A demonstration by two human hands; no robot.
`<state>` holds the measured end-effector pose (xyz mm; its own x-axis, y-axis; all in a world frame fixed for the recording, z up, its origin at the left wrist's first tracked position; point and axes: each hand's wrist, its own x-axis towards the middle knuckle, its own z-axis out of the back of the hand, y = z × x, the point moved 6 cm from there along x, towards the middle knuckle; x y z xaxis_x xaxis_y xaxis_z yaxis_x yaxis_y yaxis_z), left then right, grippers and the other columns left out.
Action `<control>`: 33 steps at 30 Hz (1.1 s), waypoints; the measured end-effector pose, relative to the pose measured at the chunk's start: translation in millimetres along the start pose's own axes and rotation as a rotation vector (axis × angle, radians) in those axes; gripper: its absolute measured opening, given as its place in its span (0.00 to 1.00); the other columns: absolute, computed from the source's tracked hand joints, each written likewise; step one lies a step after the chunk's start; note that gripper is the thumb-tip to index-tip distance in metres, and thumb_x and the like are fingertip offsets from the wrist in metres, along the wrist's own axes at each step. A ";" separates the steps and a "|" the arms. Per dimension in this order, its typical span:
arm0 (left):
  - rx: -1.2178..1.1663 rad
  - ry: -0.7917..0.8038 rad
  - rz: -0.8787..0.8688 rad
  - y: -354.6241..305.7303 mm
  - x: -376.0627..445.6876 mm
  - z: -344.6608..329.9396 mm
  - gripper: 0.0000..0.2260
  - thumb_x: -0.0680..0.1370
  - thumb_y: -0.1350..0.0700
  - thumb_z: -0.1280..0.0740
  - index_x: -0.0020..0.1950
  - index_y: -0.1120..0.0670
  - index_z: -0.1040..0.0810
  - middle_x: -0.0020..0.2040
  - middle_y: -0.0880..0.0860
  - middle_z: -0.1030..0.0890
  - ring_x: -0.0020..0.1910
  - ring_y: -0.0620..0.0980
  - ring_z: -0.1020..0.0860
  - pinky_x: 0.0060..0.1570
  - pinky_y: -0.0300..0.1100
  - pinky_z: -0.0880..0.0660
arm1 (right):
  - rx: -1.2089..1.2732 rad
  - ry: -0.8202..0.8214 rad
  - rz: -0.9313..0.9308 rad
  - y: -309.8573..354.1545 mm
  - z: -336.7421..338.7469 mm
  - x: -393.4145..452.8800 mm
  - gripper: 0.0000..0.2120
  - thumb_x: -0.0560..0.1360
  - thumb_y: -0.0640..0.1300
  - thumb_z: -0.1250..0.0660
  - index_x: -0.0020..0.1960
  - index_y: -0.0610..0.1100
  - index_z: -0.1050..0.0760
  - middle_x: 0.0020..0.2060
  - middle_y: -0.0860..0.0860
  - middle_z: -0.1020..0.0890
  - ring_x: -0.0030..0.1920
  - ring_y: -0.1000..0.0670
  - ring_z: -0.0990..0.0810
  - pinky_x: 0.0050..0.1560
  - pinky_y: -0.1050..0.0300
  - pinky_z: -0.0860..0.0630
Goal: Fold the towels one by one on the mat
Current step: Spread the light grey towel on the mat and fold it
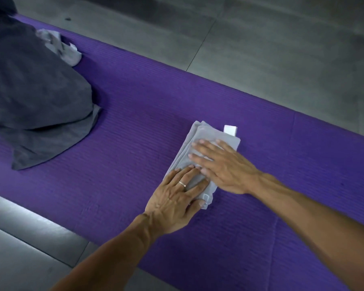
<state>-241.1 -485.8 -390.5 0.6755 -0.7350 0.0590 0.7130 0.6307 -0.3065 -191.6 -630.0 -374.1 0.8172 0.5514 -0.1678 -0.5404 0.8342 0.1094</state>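
head view: a small grey folded cloth towel (194, 151) is pressed flat at mid purple ribbed foam mat (261, 238) by the left hand (174, 203) and right hand (223, 164), fingers straight, nothing gripped; the fold looks near finished, and the crumpled pale towel (61, 47) far left is judged next.

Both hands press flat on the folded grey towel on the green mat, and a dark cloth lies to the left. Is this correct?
One thing is wrong: the mat is purple, not green. The head view shows it. The rest holds: the left hand and the right hand press flat on the folded grey towel, and a dark cloth lies to the left.
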 end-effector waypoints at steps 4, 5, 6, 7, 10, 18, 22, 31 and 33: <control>0.027 0.030 -0.032 3.5 1.2 -3.5 0.35 0.74 0.33 0.39 0.78 0.45 0.42 0.78 0.51 0.41 0.77 0.51 0.43 0.75 0.52 0.45 | -0.096 0.179 -0.277 -68.1 -7.3 -16.9 0.29 0.75 0.65 0.71 0.75 0.61 0.70 0.76 0.57 0.66 0.78 0.51 0.64 0.75 0.38 0.64; 0.039 0.035 -0.041 5.0 2.1 -4.6 0.37 0.72 0.33 0.37 0.78 0.45 0.43 0.78 0.50 0.41 0.77 0.51 0.42 0.75 0.51 0.45 | -0.119 0.173 -0.350 -82.0 -1.3 -18.4 0.30 0.75 0.64 0.72 0.76 0.60 0.67 0.77 0.55 0.63 0.78 0.50 0.62 0.74 0.38 0.64; 0.046 0.029 -0.044 6.5 3.8 -4.6 0.39 0.71 0.34 0.34 0.77 0.45 0.42 0.77 0.50 0.40 0.76 0.51 0.41 0.74 0.51 0.44 | -0.147 0.118 -0.401 -88.5 5.7 -20.1 0.30 0.77 0.62 0.69 0.78 0.57 0.60 0.78 0.53 0.59 0.78 0.48 0.60 0.74 0.38 0.63; 0.044 0.011 -0.042 7.5 6.2 -3.5 0.39 0.69 0.35 0.32 0.76 0.45 0.41 0.76 0.50 0.37 0.75 0.51 0.38 0.73 0.51 0.42 | -0.170 0.013 -0.420 -85.9 14.9 -22.4 0.28 0.80 0.58 0.62 0.79 0.53 0.52 0.79 0.51 0.54 0.79 0.47 0.56 0.75 0.39 0.60; -0.004 -0.086 -0.002 8.5 17.0 4.3 0.35 0.66 0.41 0.24 0.70 0.46 0.31 0.70 0.50 0.28 0.69 0.51 0.29 0.66 0.50 0.31 | -0.066 -0.209 -0.307 -46.3 21.6 -36.6 0.26 0.76 0.39 0.42 0.74 0.44 0.36 0.76 0.45 0.39 0.77 0.45 0.42 0.75 0.42 0.47; -0.629 -0.039 0.295 25.7 40.8 55.3 0.17 0.68 0.50 0.25 0.55 0.48 0.21 0.47 0.47 0.17 0.46 0.47 0.18 0.48 0.50 0.22 | 0.113 -0.098 -0.248 -6.0 6.1 -55.5 0.48 0.67 0.60 0.27 0.78 0.44 0.46 0.79 0.50 0.48 0.78 0.52 0.55 0.77 0.45 0.54; -1.087 0.093 0.294 28.8 34.3 79.2 0.14 0.71 0.56 0.25 0.56 0.51 0.20 0.50 0.49 0.15 0.51 0.47 0.18 0.54 0.48 0.21 | 0.246 -0.309 -0.193 2.5 53.2 -36.1 0.28 0.66 0.54 0.23 0.60 0.45 0.29 0.57 0.50 0.22 0.59 0.46 0.24 0.62 0.48 0.30; -0.997 0.034 0.417 55.2 25.3 131.9 0.21 0.65 0.41 0.25 0.53 0.48 0.21 0.46 0.45 0.16 0.45 0.41 0.17 0.45 0.42 0.21 | 0.336 -0.149 -0.402 24.3 113.0 -32.0 0.17 0.71 0.56 0.29 0.46 0.48 0.33 0.35 0.54 0.24 0.35 0.49 0.27 0.36 0.52 0.32; -0.848 0.016 0.448 55.8 23.7 144.2 0.22 0.65 0.36 0.28 0.51 0.47 0.22 0.43 0.44 0.17 0.42 0.39 0.19 0.40 0.39 0.24 | 0.363 -0.104 -0.474 25.4 126.8 -37.3 0.18 0.69 0.57 0.28 0.46 0.48 0.33 0.35 0.53 0.23 0.36 0.46 0.26 0.37 0.52 0.31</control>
<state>-158.3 -432.1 -269.2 0.8451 -0.4769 -0.2416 0.0116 0.4681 -0.8836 -210.5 -629.2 -240.8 0.9774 0.1015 -0.1856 -0.0247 0.9262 0.3763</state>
